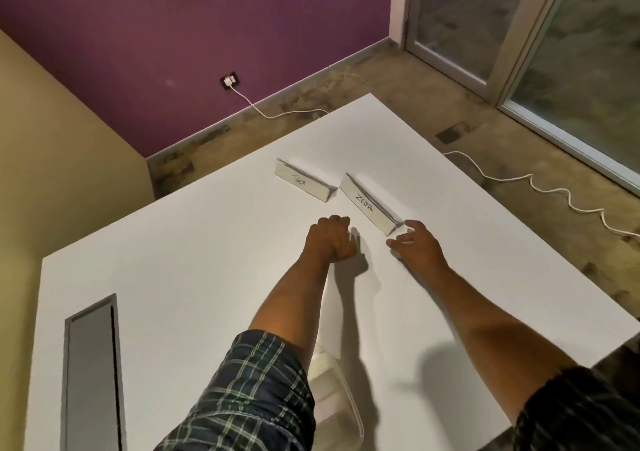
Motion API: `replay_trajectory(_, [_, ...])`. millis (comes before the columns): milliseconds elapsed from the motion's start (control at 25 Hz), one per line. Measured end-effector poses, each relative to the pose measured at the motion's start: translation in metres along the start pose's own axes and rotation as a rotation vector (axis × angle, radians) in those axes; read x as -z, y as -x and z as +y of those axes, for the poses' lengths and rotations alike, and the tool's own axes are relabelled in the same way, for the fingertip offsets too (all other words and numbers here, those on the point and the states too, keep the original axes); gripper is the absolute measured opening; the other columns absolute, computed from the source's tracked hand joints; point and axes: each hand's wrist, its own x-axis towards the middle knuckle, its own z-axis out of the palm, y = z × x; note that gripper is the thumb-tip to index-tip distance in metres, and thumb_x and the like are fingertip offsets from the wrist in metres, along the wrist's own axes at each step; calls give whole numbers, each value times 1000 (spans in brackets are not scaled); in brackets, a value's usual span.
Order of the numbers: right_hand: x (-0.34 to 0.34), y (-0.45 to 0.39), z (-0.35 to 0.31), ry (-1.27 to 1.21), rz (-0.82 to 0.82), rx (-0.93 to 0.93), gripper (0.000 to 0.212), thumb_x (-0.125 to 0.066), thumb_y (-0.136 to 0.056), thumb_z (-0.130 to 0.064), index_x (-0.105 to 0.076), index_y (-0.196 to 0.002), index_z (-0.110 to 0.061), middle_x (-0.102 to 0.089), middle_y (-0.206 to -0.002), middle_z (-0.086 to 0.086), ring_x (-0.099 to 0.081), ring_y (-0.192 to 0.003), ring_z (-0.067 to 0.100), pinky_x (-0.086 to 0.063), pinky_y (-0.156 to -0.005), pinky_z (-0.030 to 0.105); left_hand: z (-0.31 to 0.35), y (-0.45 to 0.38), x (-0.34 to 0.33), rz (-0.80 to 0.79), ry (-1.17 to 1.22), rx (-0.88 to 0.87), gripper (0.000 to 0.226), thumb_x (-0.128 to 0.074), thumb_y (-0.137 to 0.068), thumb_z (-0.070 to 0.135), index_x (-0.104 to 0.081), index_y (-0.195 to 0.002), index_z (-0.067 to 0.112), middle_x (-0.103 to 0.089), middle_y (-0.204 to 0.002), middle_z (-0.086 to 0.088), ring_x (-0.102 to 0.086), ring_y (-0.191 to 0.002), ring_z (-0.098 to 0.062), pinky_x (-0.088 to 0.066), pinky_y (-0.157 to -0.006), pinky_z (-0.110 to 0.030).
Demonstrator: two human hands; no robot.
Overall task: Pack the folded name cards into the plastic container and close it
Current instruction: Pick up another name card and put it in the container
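Note:
Two folded white name cards stand tent-like on the white table (207,277). The one marked TIGER (304,184) is farther left; the one marked ZEBRA (367,205) lies right of it. My right hand (417,246) is open, its fingertips at the near right end of the ZEBRA card, touching or almost touching it. My left hand (332,237) is curled into a fist just left of that card's near end; a thin white edge shows beside its fingers, too small to identify. The clear plastic container (334,398) sits near me, partly hidden under my left sleeve.
A grey rectangular slot (91,374) is cut into the table at the near left. A white cable (540,187) runs across the floor beyond the table's right edge, another (263,113) from a wall socket. Glass doors stand at the far right.

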Motion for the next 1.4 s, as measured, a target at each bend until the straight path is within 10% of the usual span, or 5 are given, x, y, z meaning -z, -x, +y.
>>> replay_trajectory(280, [-25, -41, 6, -14, 103, -50, 71, -85, -77, -26, -49, -138, -17, -72, -113, 6, -67, -106, 25, -52, -97, 36, 20, -62, -10, -91, -19, -85, 96, -63, -86, 31, -4, -162, 20, -4, -169, -7, -32, -143, -37, -38, -110, -47])
replay_trajectory(720, [-49, -63, -2, -210, 246, -149, 52, -86, -72, -24, -66, -120, -23, -74, -104, -4, -68, -89, 15, -51, -78, 20, 20, -80, -21, -196, 41, -134, 90, -63, -87, 31, -11, -161, 30, -6, -168, 10, -38, -143, -32, -38, -113, -46])
replay_trajectory(880, [-45, -64, -7, -248, 272, -192, 39, -83, -77, -17, -73, -114, -14, -77, -95, -1, -73, -91, 22, -57, -93, 36, 19, -70, -22, -213, 100, -155, 92, -66, -84, 31, -14, -160, 33, -8, -168, 12, -35, -146, -30, -36, -115, -46])
replay_trajectory(1040, [-36, -45, -10, -535, 288, -219, 26, -79, -79, 1, -74, -105, -1, -72, -65, -5, -69, -55, 10, -61, -64, 22, 13, -53, -11, -138, 116, -132, 91, -66, -87, 33, -14, -161, 30, -7, -169, 7, -34, -146, -32, -36, -114, -47])
replay_trajectory(1400, [4, 38, 8, -684, -80, -50, 25, -77, -76, 5, -77, -100, 0, -72, -81, 17, -67, -69, 28, -59, -75, 35, -50, 26, 34, 113, 281, 97, 122, -72, -73, 69, -5, -161, 17, -11, -167, -12, -22, -150, -36, -27, -120, -48])
